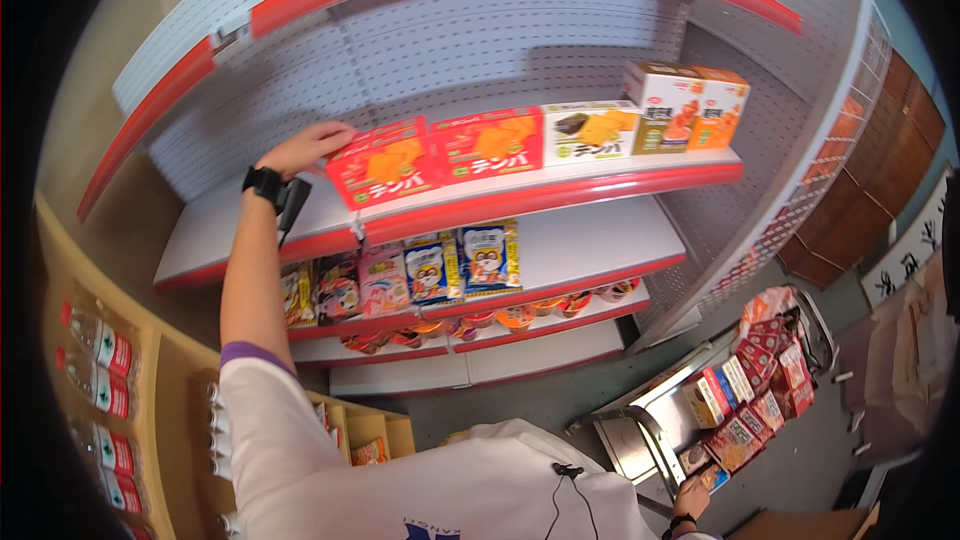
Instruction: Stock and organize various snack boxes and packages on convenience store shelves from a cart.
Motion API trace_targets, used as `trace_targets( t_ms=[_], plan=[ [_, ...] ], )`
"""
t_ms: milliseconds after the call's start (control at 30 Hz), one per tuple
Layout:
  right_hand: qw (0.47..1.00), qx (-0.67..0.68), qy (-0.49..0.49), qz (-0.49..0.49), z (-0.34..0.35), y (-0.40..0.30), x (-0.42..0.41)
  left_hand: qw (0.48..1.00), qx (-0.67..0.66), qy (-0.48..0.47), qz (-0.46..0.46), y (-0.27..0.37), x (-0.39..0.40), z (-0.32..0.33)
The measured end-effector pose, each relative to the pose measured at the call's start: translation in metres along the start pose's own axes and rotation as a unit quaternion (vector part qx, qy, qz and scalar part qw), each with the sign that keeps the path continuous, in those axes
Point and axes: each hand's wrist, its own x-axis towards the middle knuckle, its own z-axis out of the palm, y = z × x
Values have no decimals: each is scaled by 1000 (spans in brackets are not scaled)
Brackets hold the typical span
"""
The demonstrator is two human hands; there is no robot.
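My left hand [304,150] is at the upper left corner of a red cracker box [386,169], with its fingers against the box's left end. That box sits slightly askew at the front of the white shelf [510,175]. Beside it stand a second red cracker box [487,142] and a white cracker box [590,133]. My right hand [691,499] is low at the right, near the metal cart's curved handle [656,439] and touching or close to a small blue package [713,477]. Its fingertips are partly hidden, so its grip is unclear.
Two taller boxes [684,105] stand at the shelf's right end. Bagged snacks [431,266] and bowl-shaped packs [517,316] fill lower shelves. Packaged goods [742,427] lie on the cart. Bottles [105,367] line a wooden unit at left. A wire side panel [795,202] bounds the right.
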Motion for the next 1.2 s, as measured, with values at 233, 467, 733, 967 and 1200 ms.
trace_targets(
  t_ms=[233, 467, 733, 967, 1200],
  plan=[
    [999, 29, 16, -10, -6, -6, 1, 1000, 13, -29, 0, 7, 8, -6],
    [978, -94, -180, 37, -17, -3, 4, 997, -61, -50, -9, -3, 7, -4],
    [987, -87, -134, 5, -15, 0, 3, 996, -82, 5, 17, -15, 8, -3],
    [984, -101, -145, 0, -33, -13, 5, 995, -83, 9, -47, -14, -5, -7],
    [984, -85, -155, 11, -24, -1, -1, 995, -99, -8, -18, -11, -4, 2]
  ],
)
